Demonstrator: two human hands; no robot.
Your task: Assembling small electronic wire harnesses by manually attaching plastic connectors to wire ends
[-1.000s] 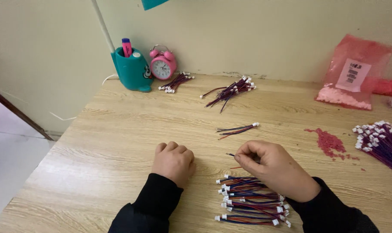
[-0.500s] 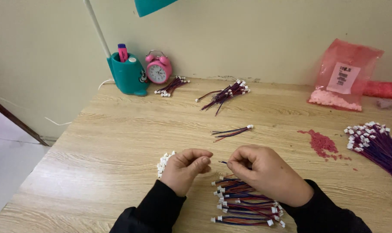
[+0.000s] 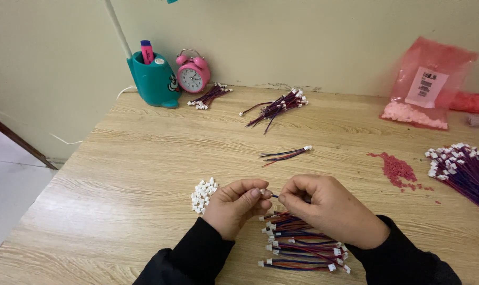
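Head view: my two hands meet above the wooden table [image 3: 118, 174].
Left hand [image 3: 234, 206]: fingers pinch one small white connector [image 3: 262, 192].
Right hand [image 3: 324, 208]: fingertips pressed on one thin wire [image 3: 274, 196], its end at the connector, 3 o'clock of it.
White connector pile [image 3: 203, 194]: one, 9 o'clock of my left hand.
Wire bundles: six; nearest [image 3: 302, 250] at 6 o'clock, under my right hand.
Alarm clock [image 3: 193, 75]: one, 11 o'clock.

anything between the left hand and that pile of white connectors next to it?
Nothing visible. The white connector pile lies on bare table just beside the left hand, which pinches one connector toward the right hand.
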